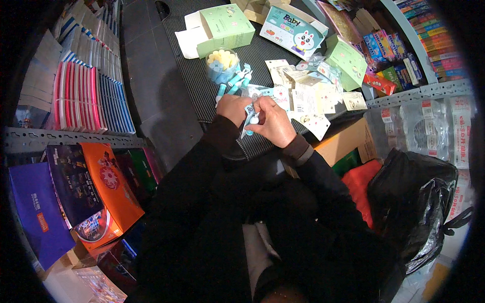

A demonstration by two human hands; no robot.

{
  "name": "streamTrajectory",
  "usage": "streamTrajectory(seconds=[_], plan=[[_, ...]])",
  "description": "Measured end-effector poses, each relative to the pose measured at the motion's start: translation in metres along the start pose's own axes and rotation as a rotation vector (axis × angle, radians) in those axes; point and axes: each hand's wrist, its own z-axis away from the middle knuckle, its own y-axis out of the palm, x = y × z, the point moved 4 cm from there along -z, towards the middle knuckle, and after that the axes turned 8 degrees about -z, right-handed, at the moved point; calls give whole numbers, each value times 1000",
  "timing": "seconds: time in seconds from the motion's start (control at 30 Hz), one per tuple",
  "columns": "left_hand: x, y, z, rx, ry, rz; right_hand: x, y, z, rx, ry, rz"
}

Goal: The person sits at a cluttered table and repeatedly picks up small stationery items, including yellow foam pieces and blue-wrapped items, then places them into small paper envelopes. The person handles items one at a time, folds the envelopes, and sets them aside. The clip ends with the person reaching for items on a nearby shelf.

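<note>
My left hand point(233, 109) and my right hand point(276, 123) meet over the near end of the ribbed black surface. Between them they hold a small printed packet point(251, 113) with white and teal parts; its exact contents are partly hidden by my fingers. Just beyond my left hand lie several teal and white small tubes point(237, 81). Behind these stands a clear round tub point(221, 68) of pale yellow and blue sticks. Printed cards point(308, 100) are spread to the right of my hands, with clear plastic packaging point(322, 68) on their far side.
An opened green carton point(227, 30), a teal box with a rabbit point(293, 32) and another green box point(345, 62) stand farther back. Shelves of books point(79, 98) are at left. At right are sweets packs point(384, 45), a black plastic bag point(413, 197) and wrapped bottles point(424, 125).
</note>
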Motion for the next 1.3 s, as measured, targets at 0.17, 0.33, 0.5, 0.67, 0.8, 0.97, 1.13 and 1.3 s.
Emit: streamTrajectory(seconds=[0.17,0.33,0.5,0.67,0.8,0.97,1.13,1.3], plan=[[21,7,2,-49,-473,564,0,0,2,-45,62,-123],[9,-2,1,-123,-78,172,-1,1,2,-58,-17,-10],[-13,-4,11,-101,38,-282,-6,7,1,-73,-70,83],[-17,-13,4,-189,143,-333,-8,7,4,-101,41,-6],[12,-3,6,17,-702,776,-6,2,4,-164,19,-126],[-5,-17,1,-15,-598,934,-3,-8,2,-325,0,-224],[-11,-20,-1,12,-567,988,14,-17,4,-324,-207,238],[-2,-18,1,56,-575,1008,22,-14,7,-250,-308,333]])
